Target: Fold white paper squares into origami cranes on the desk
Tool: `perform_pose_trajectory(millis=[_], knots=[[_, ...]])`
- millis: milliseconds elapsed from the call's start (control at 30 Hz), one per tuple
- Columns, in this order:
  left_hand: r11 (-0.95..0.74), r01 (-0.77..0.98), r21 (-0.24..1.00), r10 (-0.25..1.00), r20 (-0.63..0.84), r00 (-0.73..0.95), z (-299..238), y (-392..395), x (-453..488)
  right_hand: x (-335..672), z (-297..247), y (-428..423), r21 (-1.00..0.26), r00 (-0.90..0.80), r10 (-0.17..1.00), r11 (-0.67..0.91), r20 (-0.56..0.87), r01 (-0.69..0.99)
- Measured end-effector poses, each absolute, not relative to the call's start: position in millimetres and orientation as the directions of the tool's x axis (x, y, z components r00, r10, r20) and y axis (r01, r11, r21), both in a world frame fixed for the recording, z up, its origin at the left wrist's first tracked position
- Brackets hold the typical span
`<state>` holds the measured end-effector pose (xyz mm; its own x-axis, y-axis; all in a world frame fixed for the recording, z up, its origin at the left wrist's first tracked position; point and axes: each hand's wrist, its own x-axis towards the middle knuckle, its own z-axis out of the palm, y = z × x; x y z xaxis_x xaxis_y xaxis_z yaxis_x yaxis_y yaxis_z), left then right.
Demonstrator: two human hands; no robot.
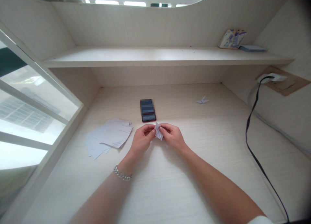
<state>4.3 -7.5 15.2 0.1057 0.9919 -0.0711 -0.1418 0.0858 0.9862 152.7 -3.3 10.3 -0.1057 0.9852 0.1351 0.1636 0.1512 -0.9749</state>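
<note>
My left grip [143, 137] pinches the 9 o'clock side of a small, pointed piece of folded white paper [158, 132], my right grip [174, 136] its 3 o'clock side; the paper sits between them, over the pale wood-grain desk [157, 188], with a dark rectangular phone [148, 117] at 11 o'clock; I take this for a folding step; the next move calls, I judge, for matched, light thumb pressure.

Left hand [143, 138] and right hand [173, 137] pinch small folded white paper [158, 132] above counter [157, 188]. Phone [148, 111] lies just beyond. Loose paper sheets [114, 133], overlapping, left of hands. Another folded paper piece [202, 100] back right. Black cable [248, 122] runs from wall socket [289, 85], right side. Chain bracelet [121, 175] on left wrist.
</note>
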Motion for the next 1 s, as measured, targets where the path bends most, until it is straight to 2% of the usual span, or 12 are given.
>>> perform_pose_trajectory(millis=[200, 500, 767, 1000], knots=[[-0.041, 0.041, 0.998, 0.998, 0.039, 0.051, 11.7, -9.7, 4.5, 151.3, 10.9, -5.3, -0.970, -0.109, 0.984, 0.157, 0.138, 0.186], [0.112, -0.177, 0.978, 0.990, -0.094, 0.109, 8.1, -7.3, 6.4, 150.6, 11.5, -5.2, -0.969, -0.079, 0.986, 0.158, 0.145, 0.192], [0.126, -0.150, 0.981, 0.989, -0.112, 0.097, 8.6, -6.6, 4.3, 150.0, 13.7, -6.0, -0.990, -0.087, 0.994, 0.083, 0.073, 0.116], [0.126, -0.145, 0.981, 0.990, -0.115, 0.082, 11.2, -7.6, 5.4, 148.7, 14.7, -7.0, -0.987, -0.084, 0.994, 0.083, 0.072, 0.141]])
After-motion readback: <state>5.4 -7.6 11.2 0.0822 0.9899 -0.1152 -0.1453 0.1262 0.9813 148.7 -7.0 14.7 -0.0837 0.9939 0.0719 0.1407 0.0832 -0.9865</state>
